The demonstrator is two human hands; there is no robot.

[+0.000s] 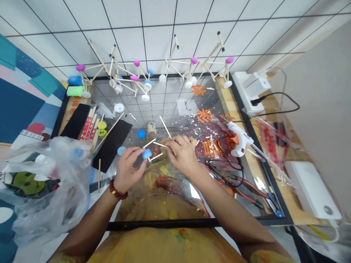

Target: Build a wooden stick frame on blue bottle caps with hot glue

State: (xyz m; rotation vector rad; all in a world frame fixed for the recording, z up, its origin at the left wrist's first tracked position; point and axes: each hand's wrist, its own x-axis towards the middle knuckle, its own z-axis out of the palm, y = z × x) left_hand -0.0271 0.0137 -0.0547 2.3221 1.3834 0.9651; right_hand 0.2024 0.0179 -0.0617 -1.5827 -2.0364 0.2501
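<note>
One blue piece (146, 153): held out over the middle of the bench (164, 223).
Left hand (130, 164): clamps fingers right on that blue piece.
Right hand (182, 153): closes fingers on a thin stick (159, 144), just beside the blue piece.
Glue gun (240, 138): lies off to the right, near the pliers (232, 179).
Stick models (106, 69): stand along the back, with purple discs (136, 63).
Plastic bag (55, 204): slumps at the left.
</note>
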